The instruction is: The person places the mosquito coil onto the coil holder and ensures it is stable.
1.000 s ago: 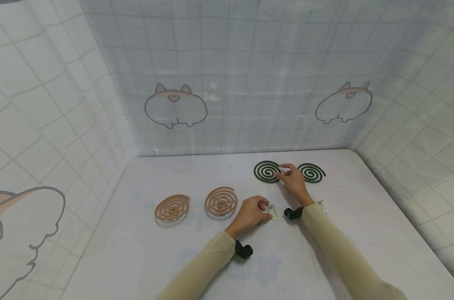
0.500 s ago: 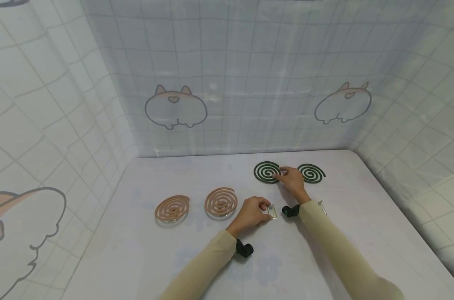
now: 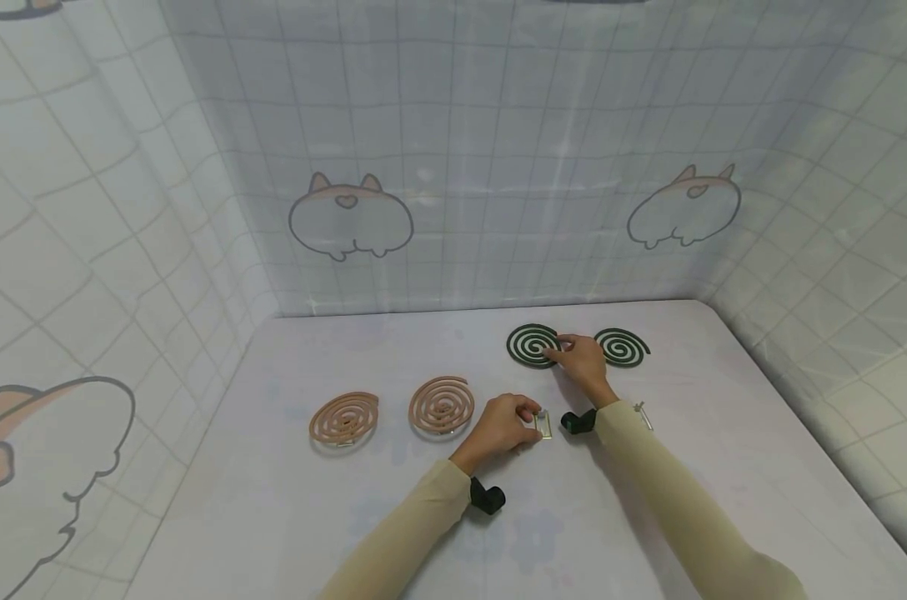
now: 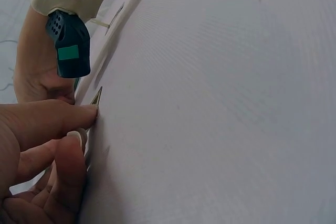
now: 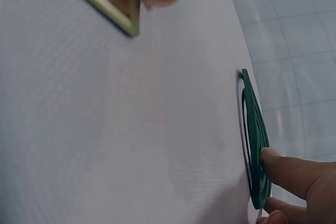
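Note:
Four spots matter here. My left hand [image 3: 501, 425] pinches a small metal coil stand [image 3: 543, 425] by its near edge, low over the table; the stand's pointed corner [image 4: 98, 95] juts past the fingertips. Farther back, my right hand [image 3: 583, 360] pinches the right edge of a green mosquito coil [image 3: 532, 346]. In the right wrist view its thumb [image 5: 291, 170] presses on the flat face of that coil [image 5: 254, 150], with fingers at the lower edge. To the right of this hand lies another green mosquito coil [image 3: 622, 347], partly covered by it.
Two brown mosquito coils, one at left [image 3: 344, 417] and one nearer the middle [image 3: 442, 404], sit raised on metal stands. Another metal stand [image 3: 643, 415] lies beside the right sleeve [image 3: 659, 483]. Patterned fabric walls [image 3: 453, 183] enclose the white table [image 3: 273, 517].
My right hand has shifted slightly left, and its thumb and fingers have closed on the green mosquito coil's edge. The stand in my left hand has turned a little.

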`<state>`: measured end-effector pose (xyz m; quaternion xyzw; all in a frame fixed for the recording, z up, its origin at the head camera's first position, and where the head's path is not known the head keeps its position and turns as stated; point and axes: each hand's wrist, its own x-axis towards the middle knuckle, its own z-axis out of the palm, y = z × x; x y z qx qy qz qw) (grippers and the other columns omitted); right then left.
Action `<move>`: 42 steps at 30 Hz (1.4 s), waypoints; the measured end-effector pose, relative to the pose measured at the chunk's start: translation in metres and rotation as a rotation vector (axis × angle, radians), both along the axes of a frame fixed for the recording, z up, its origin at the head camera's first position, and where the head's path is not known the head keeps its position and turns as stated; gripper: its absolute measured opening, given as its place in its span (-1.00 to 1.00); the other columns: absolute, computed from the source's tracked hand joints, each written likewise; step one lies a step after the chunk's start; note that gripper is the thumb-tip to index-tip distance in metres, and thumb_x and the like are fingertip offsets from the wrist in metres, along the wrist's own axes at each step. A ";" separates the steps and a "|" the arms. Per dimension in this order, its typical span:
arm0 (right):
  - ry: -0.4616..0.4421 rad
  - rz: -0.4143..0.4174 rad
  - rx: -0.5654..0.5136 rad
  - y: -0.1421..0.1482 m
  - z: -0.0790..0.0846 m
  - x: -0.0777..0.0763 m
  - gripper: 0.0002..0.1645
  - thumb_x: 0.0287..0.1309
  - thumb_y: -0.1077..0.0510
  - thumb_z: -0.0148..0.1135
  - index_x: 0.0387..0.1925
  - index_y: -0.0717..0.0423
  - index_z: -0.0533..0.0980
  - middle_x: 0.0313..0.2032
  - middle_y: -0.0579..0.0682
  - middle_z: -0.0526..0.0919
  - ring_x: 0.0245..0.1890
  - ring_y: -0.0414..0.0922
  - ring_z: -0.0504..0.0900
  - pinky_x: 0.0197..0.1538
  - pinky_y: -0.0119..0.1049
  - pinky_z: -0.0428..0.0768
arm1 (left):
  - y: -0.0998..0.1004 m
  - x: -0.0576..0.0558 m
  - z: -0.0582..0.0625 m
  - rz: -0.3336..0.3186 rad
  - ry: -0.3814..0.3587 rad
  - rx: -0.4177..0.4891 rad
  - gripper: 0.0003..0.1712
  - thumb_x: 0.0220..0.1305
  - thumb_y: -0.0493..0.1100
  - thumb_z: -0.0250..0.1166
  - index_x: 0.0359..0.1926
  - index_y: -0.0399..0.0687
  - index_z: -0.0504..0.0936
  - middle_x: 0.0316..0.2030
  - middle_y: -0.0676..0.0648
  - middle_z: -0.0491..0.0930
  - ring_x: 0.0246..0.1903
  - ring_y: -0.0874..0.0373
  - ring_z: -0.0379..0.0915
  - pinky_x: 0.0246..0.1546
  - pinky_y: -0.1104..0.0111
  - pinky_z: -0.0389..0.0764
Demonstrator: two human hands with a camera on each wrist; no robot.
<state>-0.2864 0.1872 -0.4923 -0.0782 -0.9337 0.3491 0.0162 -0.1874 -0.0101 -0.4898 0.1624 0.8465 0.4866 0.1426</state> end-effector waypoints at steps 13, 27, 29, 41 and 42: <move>-0.010 -0.034 -0.030 -0.002 -0.003 0.000 -0.38 0.19 -0.06 0.49 0.19 0.16 0.60 -0.12 0.19 0.68 -0.24 0.04 0.60 -0.28 -0.17 0.49 | -0.001 -0.001 -0.003 -0.004 0.044 0.012 -0.63 0.05 -0.29 0.60 -0.07 -0.15 0.76 -0.38 0.02 0.61 -0.77 0.34 0.40 -0.59 0.47 0.50; 0.027 -0.032 -0.262 -0.002 0.001 0.006 -0.31 0.17 0.05 0.54 0.21 0.16 0.39 -0.07 0.22 0.63 -0.28 0.00 0.61 -0.29 -0.26 0.52 | -0.003 -0.003 -0.003 0.017 0.016 0.028 -0.64 0.06 -0.29 0.59 -0.07 -0.14 0.76 -0.37 0.01 0.61 -0.80 0.33 0.36 -0.73 0.46 0.45; 0.016 -0.024 -0.304 -0.002 0.001 0.007 -0.30 0.19 0.06 0.52 0.22 0.16 0.36 -0.02 0.25 0.63 -0.31 -0.03 0.64 -0.32 -0.28 0.53 | -0.003 -0.003 -0.004 0.014 0.019 0.030 -0.64 0.07 -0.30 0.59 -0.07 -0.15 0.76 -0.38 0.01 0.60 -0.81 0.33 0.36 -0.74 0.46 0.44; 0.033 0.048 -0.439 -0.001 0.002 0.009 -0.33 0.23 0.12 0.49 0.24 0.06 0.31 -0.09 0.25 0.71 -0.52 -0.10 0.70 -0.50 -0.30 0.61 | -0.002 -0.003 -0.004 -0.003 -0.001 0.019 -0.63 0.10 -0.30 0.58 -0.04 -0.14 0.75 -0.38 0.05 0.56 -0.80 0.32 0.38 -0.74 0.44 0.47; 0.041 0.062 -0.457 -0.001 0.002 0.010 -0.35 0.24 0.14 0.48 0.24 0.06 0.33 -0.10 0.24 0.71 -0.51 -0.08 0.72 -0.49 -0.28 0.64 | -0.003 -0.003 -0.003 -0.006 -0.003 0.021 -0.63 0.10 -0.30 0.57 -0.03 -0.15 0.75 -0.37 0.05 0.56 -0.80 0.31 0.38 -0.74 0.43 0.48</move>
